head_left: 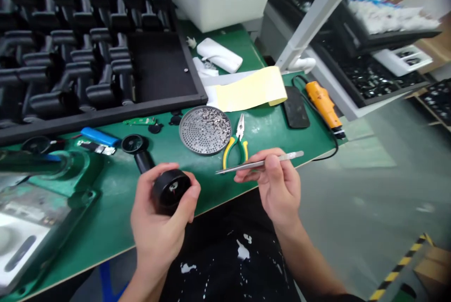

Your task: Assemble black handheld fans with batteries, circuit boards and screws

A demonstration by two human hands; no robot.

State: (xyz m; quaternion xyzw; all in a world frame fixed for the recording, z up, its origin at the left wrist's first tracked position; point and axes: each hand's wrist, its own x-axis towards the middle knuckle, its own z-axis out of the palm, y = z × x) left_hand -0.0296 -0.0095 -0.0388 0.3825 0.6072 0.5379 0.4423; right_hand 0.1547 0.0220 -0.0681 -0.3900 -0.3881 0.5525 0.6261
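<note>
My left hand (pixel 160 217) is wrapped around a black round housing (pixel 171 188), its open end tilted up toward me; something small and pale shows inside. In my right hand (pixel 278 184) a pair of metal tweezers (pixel 259 163) is pinched, tips pointing left toward the housing but apart from it. Behind the hands lie pliers (pixel 240 141) with yellow-green handles and a round grey perforated dish (pixel 205 130) holding many small screws. Just beyond my left hand rests a small black handheld fan part (pixel 136 148).
A black tray (pixel 162 69) with rows of black housings fills the back left. A green machine (pixel 70 175) stands at the left. Further right are a yellow paper strip (pixel 250 89), a black phone-like slab (pixel 296 107) and an orange electric screwdriver (pixel 323 104). A white bin (pixel 225 6) stands behind.
</note>
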